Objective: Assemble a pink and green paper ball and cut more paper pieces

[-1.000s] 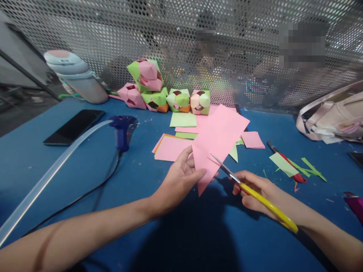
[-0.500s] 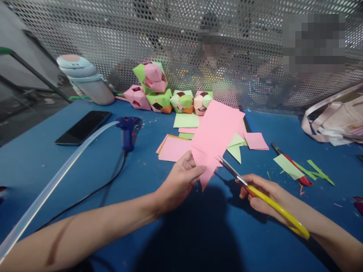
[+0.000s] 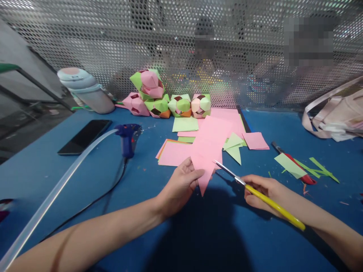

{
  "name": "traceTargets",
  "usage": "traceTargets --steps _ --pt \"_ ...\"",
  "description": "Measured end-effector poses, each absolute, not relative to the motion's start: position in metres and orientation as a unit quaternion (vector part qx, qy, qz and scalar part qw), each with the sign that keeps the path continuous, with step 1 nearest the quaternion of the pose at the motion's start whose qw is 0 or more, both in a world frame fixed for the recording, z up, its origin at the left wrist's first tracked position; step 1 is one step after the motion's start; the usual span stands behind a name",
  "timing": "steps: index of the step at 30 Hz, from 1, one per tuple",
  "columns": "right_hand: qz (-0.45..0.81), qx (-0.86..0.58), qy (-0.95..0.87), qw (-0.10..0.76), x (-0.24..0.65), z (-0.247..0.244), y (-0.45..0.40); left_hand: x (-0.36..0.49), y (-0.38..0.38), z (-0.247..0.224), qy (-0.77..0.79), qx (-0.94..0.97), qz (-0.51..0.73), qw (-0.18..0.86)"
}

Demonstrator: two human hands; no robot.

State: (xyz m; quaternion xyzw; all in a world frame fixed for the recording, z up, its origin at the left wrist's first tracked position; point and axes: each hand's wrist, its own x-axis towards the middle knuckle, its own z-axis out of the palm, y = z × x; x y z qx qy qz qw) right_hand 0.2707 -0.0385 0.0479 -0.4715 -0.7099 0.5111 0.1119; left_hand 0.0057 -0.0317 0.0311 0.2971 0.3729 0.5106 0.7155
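Between thumb and fingers, my left hand [image 3: 181, 181] pinches a pink sheet of paper [image 3: 208, 147] near its lower end, which tapers to a point toward me. My right hand [image 3: 263, 190] is closed around yellow-handled scissors [image 3: 272, 206]. Their blades point up and left, and the tips lie at the right edge of the pink sheet; I cannot tell whether they touch it. Behind the sheet lie more pink paper [image 3: 227, 115] and a stack of coloured squares [image 3: 174, 153]. Folded pale green pieces [image 3: 234, 145] sit just right of it.
A blue glue gun [image 3: 127, 141] with a long clear glue stick [image 3: 65, 189] and a phone [image 3: 85, 136] lie left. Folded paper balls [image 3: 180, 105] stand along the perforated metal panel [image 3: 255, 87], near a bottle [image 3: 87, 92]. A red cutter [image 3: 306, 177], green strips and a bag [image 3: 337, 113] are right.
The pink sheet has tipped lower and flatter, baring more pink paper behind it. My right hand has turned the scissors so they appear edge-on, with the blades looking closed together.
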Motion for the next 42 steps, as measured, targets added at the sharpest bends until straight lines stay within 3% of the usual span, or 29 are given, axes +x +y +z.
traceTargets --steps 18,42 --pt "0.562 -0.443 -0.690 0.110 0.259 0.059 -0.039 0.006 -0.039 0.032 0.361 0.317 0.477 0.736" --pt "0.537 -0.465 -0.696 0.106 0.267 0.048 -0.037 0.008 -0.041 0.042 0.376 0.325 0.448 0.743"
